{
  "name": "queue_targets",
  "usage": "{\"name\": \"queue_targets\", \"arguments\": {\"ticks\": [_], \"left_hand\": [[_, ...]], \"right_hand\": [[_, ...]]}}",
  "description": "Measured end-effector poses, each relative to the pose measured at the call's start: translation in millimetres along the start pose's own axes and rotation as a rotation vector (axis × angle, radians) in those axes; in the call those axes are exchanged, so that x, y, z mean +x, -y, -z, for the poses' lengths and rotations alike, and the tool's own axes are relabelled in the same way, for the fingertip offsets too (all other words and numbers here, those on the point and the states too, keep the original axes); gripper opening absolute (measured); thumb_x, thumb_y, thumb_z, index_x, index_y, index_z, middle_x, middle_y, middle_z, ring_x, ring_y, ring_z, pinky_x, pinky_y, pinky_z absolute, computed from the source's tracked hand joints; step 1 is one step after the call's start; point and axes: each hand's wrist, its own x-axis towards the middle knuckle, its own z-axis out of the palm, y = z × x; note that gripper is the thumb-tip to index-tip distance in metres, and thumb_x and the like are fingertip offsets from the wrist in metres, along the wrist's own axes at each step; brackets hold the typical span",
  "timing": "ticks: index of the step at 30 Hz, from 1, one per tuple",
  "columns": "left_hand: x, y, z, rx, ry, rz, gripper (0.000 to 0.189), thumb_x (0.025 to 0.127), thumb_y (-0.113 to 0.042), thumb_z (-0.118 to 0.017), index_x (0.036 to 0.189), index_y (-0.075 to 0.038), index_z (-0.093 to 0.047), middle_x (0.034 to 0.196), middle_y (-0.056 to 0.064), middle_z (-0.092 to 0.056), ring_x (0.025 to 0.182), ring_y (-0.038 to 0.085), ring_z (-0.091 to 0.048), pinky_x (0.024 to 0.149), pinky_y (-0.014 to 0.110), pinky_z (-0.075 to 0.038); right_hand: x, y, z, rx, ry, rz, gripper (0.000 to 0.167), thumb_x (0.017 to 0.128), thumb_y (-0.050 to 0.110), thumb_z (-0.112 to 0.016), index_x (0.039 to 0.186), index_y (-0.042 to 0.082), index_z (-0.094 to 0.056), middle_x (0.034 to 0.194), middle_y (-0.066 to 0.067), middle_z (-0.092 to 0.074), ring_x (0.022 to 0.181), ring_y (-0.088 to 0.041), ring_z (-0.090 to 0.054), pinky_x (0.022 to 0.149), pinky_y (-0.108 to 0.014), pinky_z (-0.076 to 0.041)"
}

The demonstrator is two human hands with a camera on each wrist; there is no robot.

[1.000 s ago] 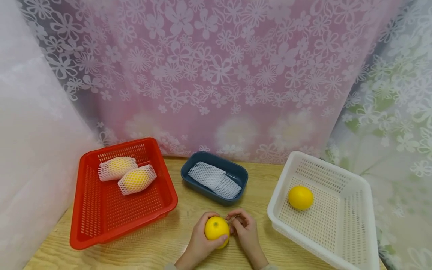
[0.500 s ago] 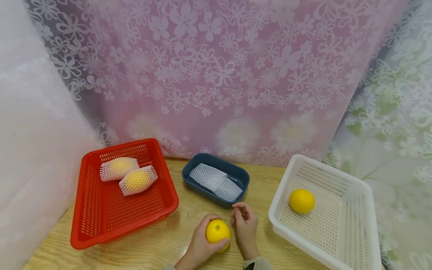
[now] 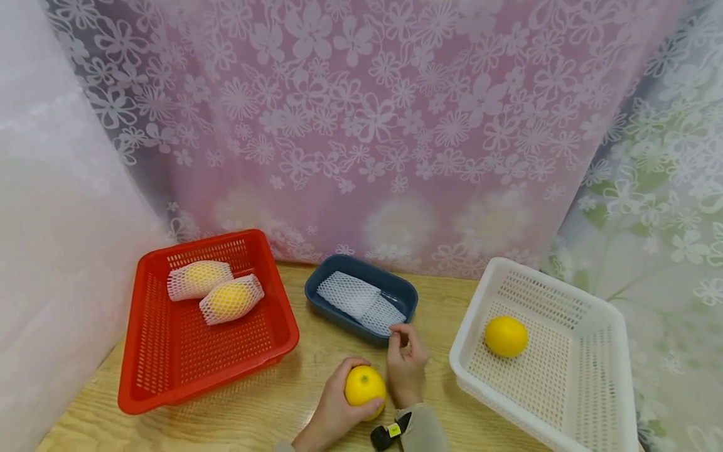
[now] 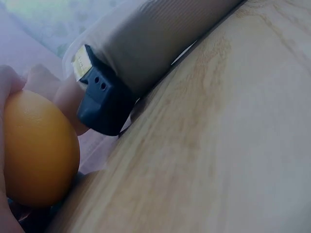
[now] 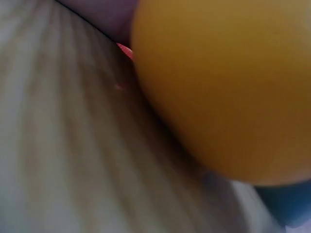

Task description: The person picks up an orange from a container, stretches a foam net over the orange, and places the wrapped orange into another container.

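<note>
My left hand [image 3: 337, 394] grips a smooth, round yellow citrus fruit [image 3: 364, 386] low over the table, its greenish stem end facing up. In the left wrist view the same citrus fruit [image 4: 41, 150] is large, with fingers along its side. My right hand [image 3: 408, 364] is at the near right corner of a dark blue tray [image 3: 316, 306], fingers bent, fingertips right at the rim and the end of a white foam net [image 3: 381, 314]. I cannot tell whether they pinch it. Another foam net [image 3: 346, 292] overlaps it. The citrus fruit [image 5: 228, 87] hides the fingertips in the right wrist view.
On the left, a red basket [image 3: 131, 351] contains two yellow fruits in foam nets [image 3: 200, 279]. A white basket [image 3: 469, 370] on the right holds one bare yellow fruit [image 3: 506, 336]. A black wrist camera [image 3: 386, 435] is at the right sleeve. A floral curtain [image 3: 361, 138] hangs behind.
My right hand has moved from beside the held citrus fruit up to the blue tray's near corner. My left hand keeps its grip on the fruit, almost unmoved.
</note>
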Motion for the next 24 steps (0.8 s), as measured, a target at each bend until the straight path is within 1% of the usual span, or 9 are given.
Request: {"name": "queue_targets", "arguments": {"ticks": [4,8,11,15,20,24], "left_hand": [[0.9,-0.6,0.2,-0.003,0.010,-0.001,0.055,0.075,-0.028,-0.086,0.120,-0.018,-0.058,0.110,0.000,-0.061,0.092,0.013,-0.059,0.076,0.029,-0.051],[1.5,-0.7,0.2,-0.008,0.032,0.023,0.054,0.076,-0.030,-0.085,0.121,-0.019,-0.057,0.110,0.000,-0.061,0.091,0.013,-0.059,0.076,0.029,-0.051],[1.9,-0.3,0.9,-0.005,0.030,0.045,0.054,0.077,-0.031,-0.084,0.122,-0.019,-0.056,0.111,0.000,-0.061,0.092,0.013,-0.059,0.075,0.029,-0.051],[2.7,-0.6,2.3,0.001,0.016,0.042,0.054,0.077,-0.030,-0.084,0.121,-0.018,-0.056,0.112,0.001,-0.061,0.091,0.014,-0.059,0.075,0.030,-0.052],[2.4,-0.6,2.9,-0.011,0.019,0.024,0.055,0.076,-0.030,-0.084,0.122,-0.017,-0.057,0.111,0.001,-0.061,0.091,0.014,-0.059,0.075,0.030,-0.051],[0.7,-0.8,2.6,-0.046,0.031,0.010,0.057,0.073,-0.025,-0.084,0.122,-0.012,-0.057,0.111,0.003,-0.061,0.091,0.014,-0.060,0.074,0.030,-0.051]], "right_hand": [[8.6,-15.0,-7.3,-0.001,0.002,0.118,0.023,0.077,-0.024,-0.054,0.085,-0.005,-0.064,0.077,-0.013,-0.057,0.071,-0.020,-0.050,0.069,-0.022,-0.042],[17.6,-28.6,-13.6,-0.063,0.044,0.165,0.020,0.079,-0.016,-0.059,0.085,0.002,-0.067,0.080,-0.008,-0.060,0.074,-0.023,-0.050,0.073,-0.027,-0.040],[24.1,-32.5,-17.6,-0.096,0.104,0.153,0.019,0.080,-0.011,-0.062,0.087,0.005,-0.069,0.082,-0.005,-0.062,0.074,-0.024,-0.051,0.073,-0.030,-0.038],[32.1,-32.3,-19.2,-0.099,0.174,0.132,0.016,0.080,-0.007,-0.062,0.088,0.005,-0.069,0.084,-0.006,-0.063,0.074,-0.027,-0.052,0.073,-0.031,-0.040],[39.0,-30.0,-15.1,-0.106,0.226,0.091,0.011,0.083,-0.004,-0.061,0.089,0.003,-0.069,0.085,-0.011,-0.064,0.077,-0.027,-0.054,0.074,-0.032,-0.040],[41.0,-31.5,-13.6,-0.115,0.253,0.084,0.010,0.083,-0.004,-0.063,0.088,0.003,-0.069,0.085,-0.011,-0.064,0.078,-0.026,-0.054,0.074,-0.033,-0.040]]}}
